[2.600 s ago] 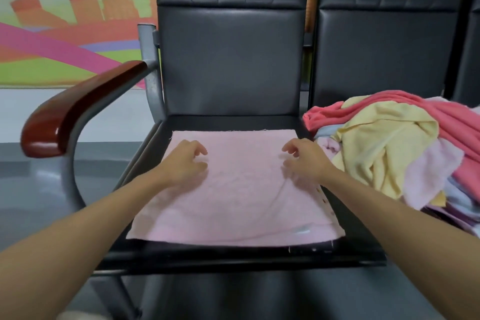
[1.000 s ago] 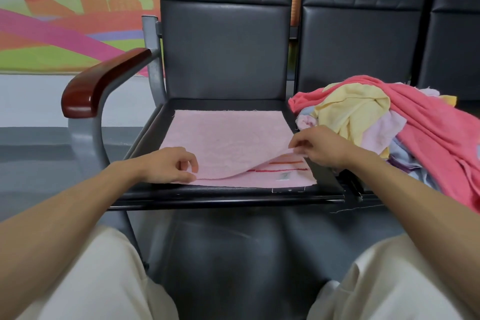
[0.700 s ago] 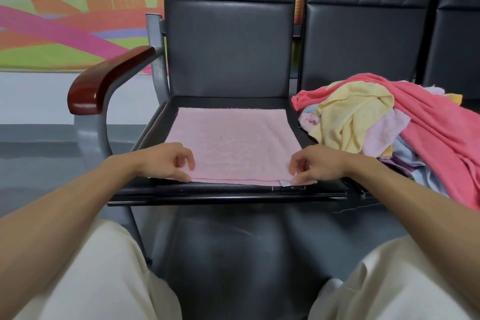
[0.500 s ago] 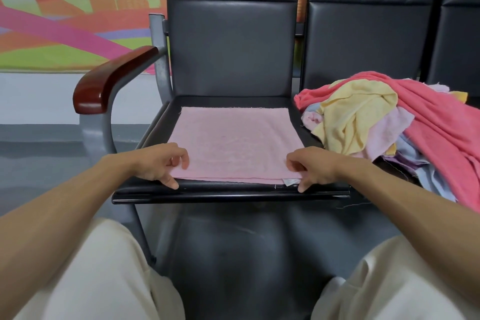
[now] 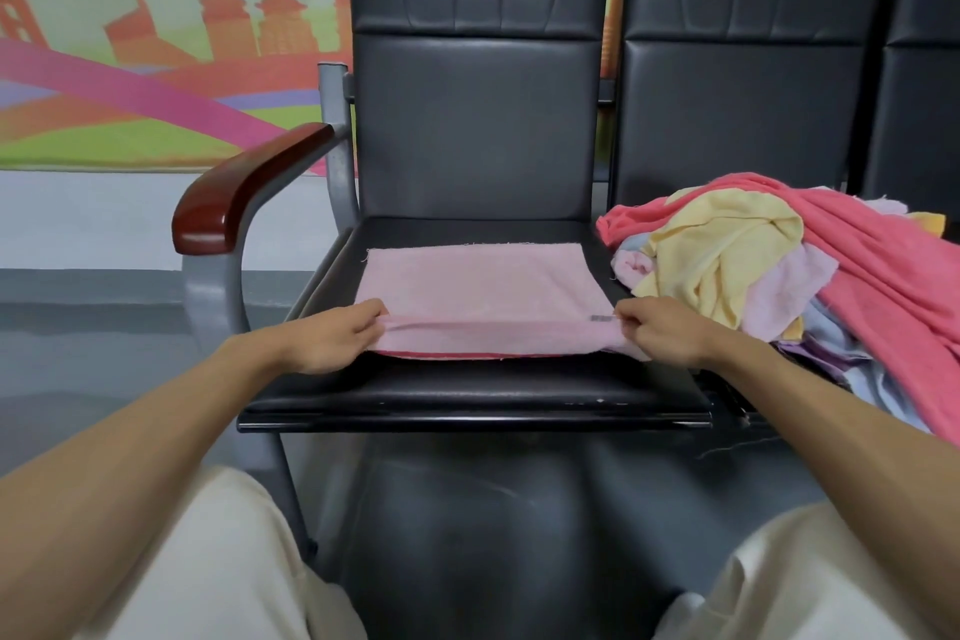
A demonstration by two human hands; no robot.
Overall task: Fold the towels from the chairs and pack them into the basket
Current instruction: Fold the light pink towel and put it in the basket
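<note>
A pale pink towel, folded once, lies on the black chair seat. My left hand pinches its near left corner and my right hand pinches its near right corner. Both hands lift the near edge off the seat, so a strip curls up and a red stripe shows underneath. A heap of unfolded towels, coral, yellow, pink and pale blue, sits on the seat to the right. No basket is in view.
A wooden armrest on a grey metal post stands left of the seat. Black chair backs rise behind. My knees in cream trousers are below the seat's front edge, above a dark grey floor.
The pink towel was folded in half toward me and its near edge pressed flat. Now both hands have gripped the near corners and raised that edge off the seat.
</note>
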